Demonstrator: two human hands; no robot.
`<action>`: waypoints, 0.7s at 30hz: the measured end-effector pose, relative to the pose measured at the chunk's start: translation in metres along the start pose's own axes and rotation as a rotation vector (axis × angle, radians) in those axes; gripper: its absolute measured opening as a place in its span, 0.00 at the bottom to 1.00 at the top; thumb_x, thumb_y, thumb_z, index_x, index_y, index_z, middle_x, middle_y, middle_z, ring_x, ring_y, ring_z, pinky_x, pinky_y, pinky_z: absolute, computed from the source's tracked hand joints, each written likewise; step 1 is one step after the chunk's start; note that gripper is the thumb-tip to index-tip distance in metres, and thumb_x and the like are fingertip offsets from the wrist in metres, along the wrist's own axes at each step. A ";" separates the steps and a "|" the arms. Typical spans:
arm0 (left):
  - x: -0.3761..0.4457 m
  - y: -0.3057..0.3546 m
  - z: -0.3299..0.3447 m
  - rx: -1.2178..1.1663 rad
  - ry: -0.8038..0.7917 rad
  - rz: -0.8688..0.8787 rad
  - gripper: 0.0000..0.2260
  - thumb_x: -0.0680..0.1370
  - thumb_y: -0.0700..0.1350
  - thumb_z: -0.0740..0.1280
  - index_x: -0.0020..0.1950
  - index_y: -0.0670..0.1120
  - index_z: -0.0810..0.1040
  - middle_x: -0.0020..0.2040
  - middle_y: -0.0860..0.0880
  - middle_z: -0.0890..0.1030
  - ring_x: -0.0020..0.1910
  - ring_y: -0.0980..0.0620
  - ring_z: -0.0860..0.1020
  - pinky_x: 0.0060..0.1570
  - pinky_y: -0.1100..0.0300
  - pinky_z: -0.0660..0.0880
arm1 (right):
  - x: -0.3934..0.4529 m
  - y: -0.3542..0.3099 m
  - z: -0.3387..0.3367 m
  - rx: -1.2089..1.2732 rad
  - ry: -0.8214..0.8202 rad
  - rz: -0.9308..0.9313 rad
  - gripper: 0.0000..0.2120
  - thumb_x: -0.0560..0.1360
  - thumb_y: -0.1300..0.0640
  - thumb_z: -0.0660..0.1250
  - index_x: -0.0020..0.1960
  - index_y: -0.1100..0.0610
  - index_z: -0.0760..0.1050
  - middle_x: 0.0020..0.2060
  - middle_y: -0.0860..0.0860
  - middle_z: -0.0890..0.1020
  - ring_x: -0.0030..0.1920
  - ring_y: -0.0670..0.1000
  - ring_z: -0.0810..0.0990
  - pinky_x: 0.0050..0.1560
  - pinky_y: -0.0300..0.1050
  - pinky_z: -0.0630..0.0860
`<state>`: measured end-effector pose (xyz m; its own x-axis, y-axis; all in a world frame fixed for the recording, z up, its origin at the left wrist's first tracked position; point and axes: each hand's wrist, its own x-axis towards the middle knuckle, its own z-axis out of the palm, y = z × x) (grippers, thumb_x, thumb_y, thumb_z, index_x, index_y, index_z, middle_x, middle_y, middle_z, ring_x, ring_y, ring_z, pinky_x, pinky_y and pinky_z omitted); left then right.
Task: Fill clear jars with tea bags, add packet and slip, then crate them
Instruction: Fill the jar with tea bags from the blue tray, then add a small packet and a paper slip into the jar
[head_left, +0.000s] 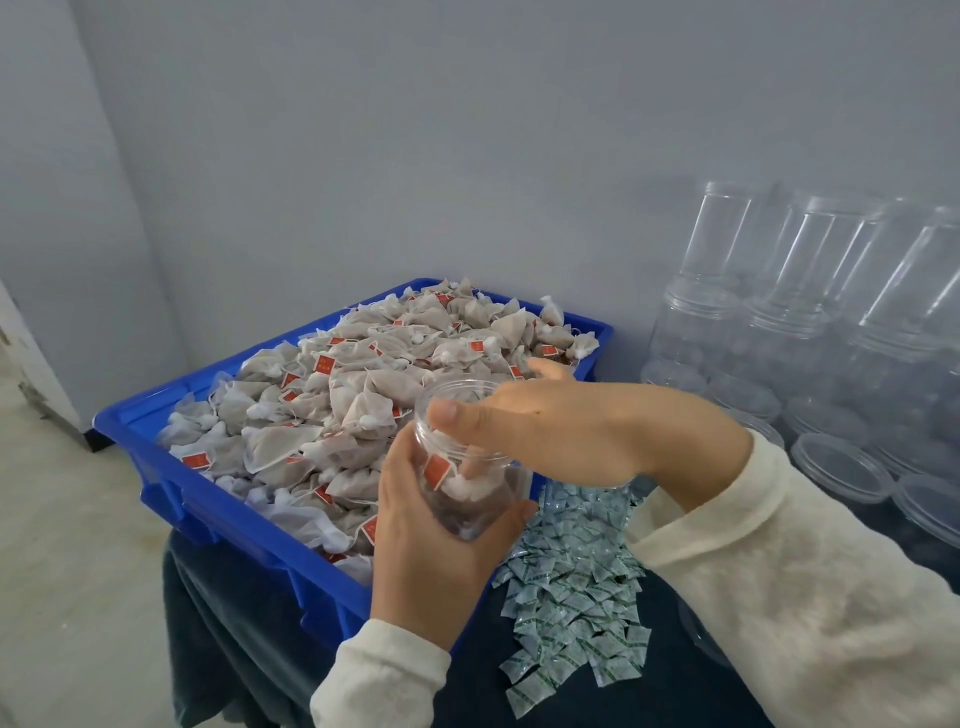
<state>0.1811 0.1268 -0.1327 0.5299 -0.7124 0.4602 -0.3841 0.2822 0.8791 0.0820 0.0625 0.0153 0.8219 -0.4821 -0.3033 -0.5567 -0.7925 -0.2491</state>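
My left hand grips a clear jar from below, above the blue tray's near right corner. Several tea bags lie inside the jar, one with a red tag. My right hand covers the jar's mouth, its thumb on the rim and its fingers reaching down inside onto the tea bags. The blue tray is heaped with pyramid tea bags with red tags. A pile of small white-and-green packets lies on the dark cloth to the right of the tray. I see no slips and no crate.
Stacks of empty clear jars stand against the wall at the right, with clear lids lying in front of them. The tray and the packets rest on a dark cloth-covered surface. Bare floor lies to the left.
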 end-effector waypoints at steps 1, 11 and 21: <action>0.000 0.000 0.000 0.006 0.001 0.010 0.42 0.61 0.55 0.80 0.70 0.48 0.65 0.59 0.52 0.76 0.58 0.53 0.76 0.54 0.58 0.77 | 0.000 0.000 0.000 0.005 -0.007 0.005 0.51 0.63 0.28 0.31 0.63 0.53 0.76 0.53 0.43 0.81 0.73 0.49 0.60 0.73 0.58 0.31; -0.001 0.003 0.001 0.026 -0.002 0.010 0.45 0.60 0.59 0.79 0.71 0.46 0.64 0.62 0.52 0.74 0.61 0.52 0.74 0.58 0.49 0.76 | -0.001 0.000 -0.001 0.393 0.221 -0.070 0.42 0.68 0.30 0.39 0.53 0.53 0.83 0.57 0.46 0.82 0.59 0.42 0.76 0.64 0.40 0.64; 0.001 0.003 -0.001 -0.042 -0.033 0.007 0.45 0.57 0.62 0.76 0.70 0.49 0.65 0.61 0.57 0.74 0.59 0.62 0.74 0.58 0.63 0.76 | -0.035 0.035 0.001 0.590 0.548 -0.044 0.35 0.72 0.27 0.39 0.43 0.40 0.83 0.45 0.33 0.83 0.49 0.28 0.77 0.50 0.31 0.64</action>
<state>0.1809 0.1277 -0.1298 0.5014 -0.7311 0.4628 -0.3551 0.3139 0.8806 0.0333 0.0520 0.0160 0.7013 -0.6911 0.1747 -0.3685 -0.5613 -0.7411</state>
